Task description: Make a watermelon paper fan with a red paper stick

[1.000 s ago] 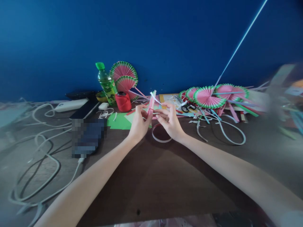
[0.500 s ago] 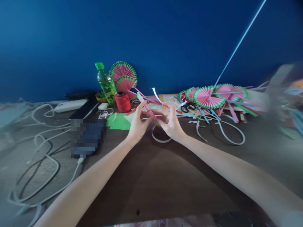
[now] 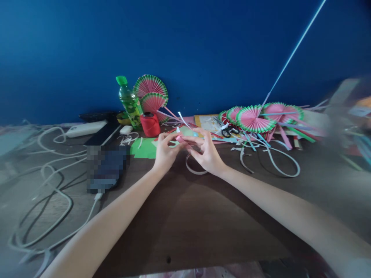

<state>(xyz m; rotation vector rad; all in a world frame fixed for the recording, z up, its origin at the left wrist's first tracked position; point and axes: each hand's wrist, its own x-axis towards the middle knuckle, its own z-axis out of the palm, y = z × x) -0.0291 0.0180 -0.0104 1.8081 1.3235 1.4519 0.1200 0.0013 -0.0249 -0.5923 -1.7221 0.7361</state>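
My left hand (image 3: 167, 151) and my right hand (image 3: 208, 151) meet at the middle, above the dark table (image 3: 185, 216). Between their fingertips is a small pink paper piece (image 3: 179, 138), pinched from both sides and partly covered by the fingers. A narrow white strip (image 3: 183, 119) sticks up from near the right fingers. Below the hands a pale strip (image 3: 194, 170) curves in a loop. Green paper (image 3: 144, 148) lies just left of my left hand.
A green-capped bottle (image 3: 129, 101), a red thread spool (image 3: 150, 125) and pink-green paper fans (image 3: 150, 87) stand behind. More fans (image 3: 255, 119) and black scissors (image 3: 230, 131) lie to the right. A phone (image 3: 107, 170) with white cables (image 3: 68, 200) is on the left.
The pink piece has tilted down and more of it is hidden by my fingers. My left hand has shifted slightly left, and the white strip has moved left and lower.
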